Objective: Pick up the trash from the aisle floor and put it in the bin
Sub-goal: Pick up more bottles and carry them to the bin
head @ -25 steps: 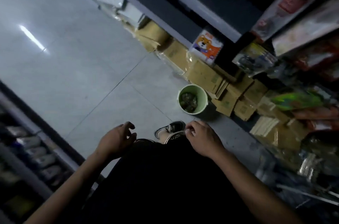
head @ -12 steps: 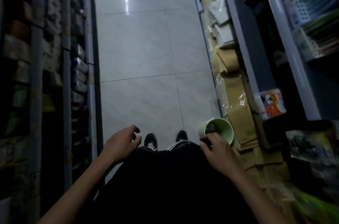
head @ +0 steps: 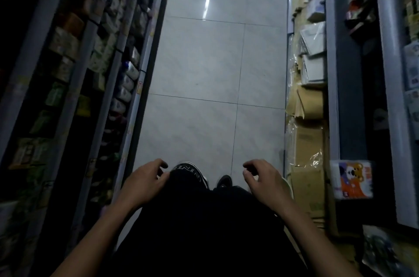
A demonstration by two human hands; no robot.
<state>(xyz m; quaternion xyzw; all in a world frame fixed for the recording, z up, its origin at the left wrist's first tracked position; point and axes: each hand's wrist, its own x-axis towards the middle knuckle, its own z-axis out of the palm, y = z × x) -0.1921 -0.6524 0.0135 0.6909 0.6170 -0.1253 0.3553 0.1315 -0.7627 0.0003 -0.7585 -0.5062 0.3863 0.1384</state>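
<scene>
My left hand (head: 145, 182) hovers over my left knee, fingers loosely curled and holding nothing. My right hand (head: 264, 182) hangs the same way over my right knee, also holding nothing. Only a thin pale-green sliver of the bin's rim (head: 289, 187) shows just right of my right hand; the rest of the bin is hidden behind it. The grey tiled aisle floor (head: 213, 68) stretches ahead and I see no trash on it. My dark shoes (head: 192, 172) stand on the tiles between my hands.
Stocked shelves (head: 74, 54) wall the aisle on the left. Flattened cardboard and wrapped packs (head: 306, 131) line the foot of the right-hand shelving (head: 347, 72). A box printed with a cartoon bear (head: 351, 182) sits low on the right.
The view has swung left, from the right shelf and bin to straight down the aisle. The bin has slid behind my right hand. Both hands stay loosely curled near my knees.
</scene>
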